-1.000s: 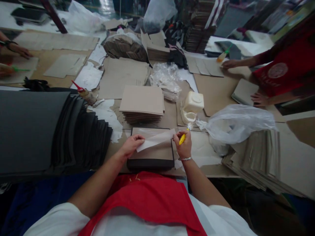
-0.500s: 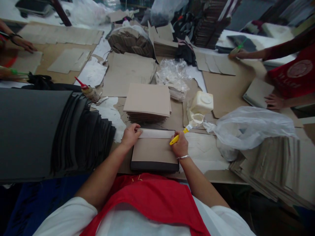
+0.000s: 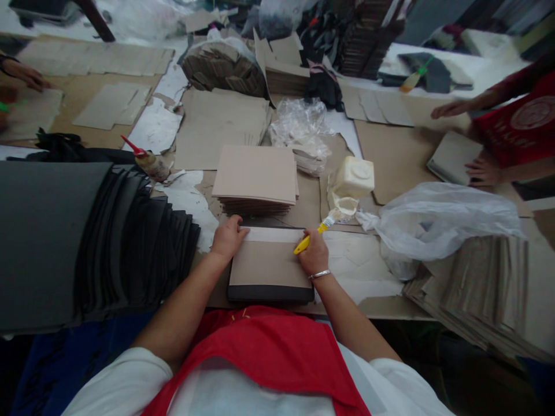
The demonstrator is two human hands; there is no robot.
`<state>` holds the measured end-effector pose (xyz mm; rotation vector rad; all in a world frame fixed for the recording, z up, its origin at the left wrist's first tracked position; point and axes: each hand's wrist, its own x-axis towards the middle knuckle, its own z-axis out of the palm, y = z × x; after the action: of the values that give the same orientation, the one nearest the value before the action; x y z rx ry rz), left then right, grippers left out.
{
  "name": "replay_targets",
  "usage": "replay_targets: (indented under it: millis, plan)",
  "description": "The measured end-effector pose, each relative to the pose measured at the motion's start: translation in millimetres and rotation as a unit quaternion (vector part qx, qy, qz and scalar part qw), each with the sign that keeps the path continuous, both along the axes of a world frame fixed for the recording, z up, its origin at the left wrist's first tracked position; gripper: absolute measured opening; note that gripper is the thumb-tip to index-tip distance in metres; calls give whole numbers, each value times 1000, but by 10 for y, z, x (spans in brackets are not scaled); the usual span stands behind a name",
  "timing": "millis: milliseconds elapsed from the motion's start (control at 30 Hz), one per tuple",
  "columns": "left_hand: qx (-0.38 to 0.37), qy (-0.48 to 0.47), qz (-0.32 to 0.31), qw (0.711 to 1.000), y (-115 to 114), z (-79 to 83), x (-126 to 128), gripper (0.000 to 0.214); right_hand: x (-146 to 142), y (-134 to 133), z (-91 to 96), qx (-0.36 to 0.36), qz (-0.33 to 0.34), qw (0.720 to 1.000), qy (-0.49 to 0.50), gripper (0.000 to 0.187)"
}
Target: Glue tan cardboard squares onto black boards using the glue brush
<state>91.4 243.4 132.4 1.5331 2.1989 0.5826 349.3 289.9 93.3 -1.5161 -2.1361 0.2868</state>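
A brown board with a black lower edge (image 3: 269,268) lies on the table right in front of me. Along its far edge lies a white paper strip (image 3: 273,234). My left hand (image 3: 228,237) presses on the strip's left end, fingers curled, thumb on the paper. My right hand (image 3: 313,254) rests at the strip's right end and grips a yellow-handled brush (image 3: 311,237), bristles pointing toward a white glue tub (image 3: 353,179).
A stack of brown boards (image 3: 255,179) sits behind the piece. Black sheets (image 3: 87,231) are fanned at my left, grey boards (image 3: 477,283) under a plastic bag (image 3: 437,219) at right. A glue bottle (image 3: 145,159) lies left. Other people's hands work at far left (image 3: 23,72) and right (image 3: 479,170).
The white strip was held lifted over the board a second ago; it now lies flat along the far edge, both hands pressing its ends. The brush stays in my right hand.
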Motion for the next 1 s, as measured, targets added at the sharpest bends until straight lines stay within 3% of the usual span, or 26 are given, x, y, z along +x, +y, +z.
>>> replay_targets:
  millis: [133,233,333,400,500,633,700,800,900,1000]
  plan:
    - [47,147,-28,988,-39,131,71,43,95,1,163,-6,-30,1000,1,33]
    - [91,159,-113,976,-113,113,303,44,108,-57,277,9,-28,999,15,38]
    - [62,130,-252,957,-201,-9,596,54,-44,-157,267,5,82,996,21,40]
    - [25,127,-292,948,-262,-92,693,64,-174,-222,204,-7,165,986,7,40]
    - [-14,145,-266,953,-384,-130,597,71,-232,-289,112,-11,198,980,-32,37]
    - [-49,189,-176,965,-650,-19,289,72,28,-337,95,11,125,990,-60,33]
    - [-23,206,-144,968,-817,78,188,66,209,-367,127,18,95,994,-59,33]
    - [104,188,-157,964,-1136,332,84,43,397,-418,197,31,46,998,-43,36]
    - [263,151,-198,932,-1543,791,-66,14,419,-482,310,60,33,998,-11,34]
    - [384,210,-141,888,-1878,1314,-300,18,307,-532,452,105,66,992,30,28]
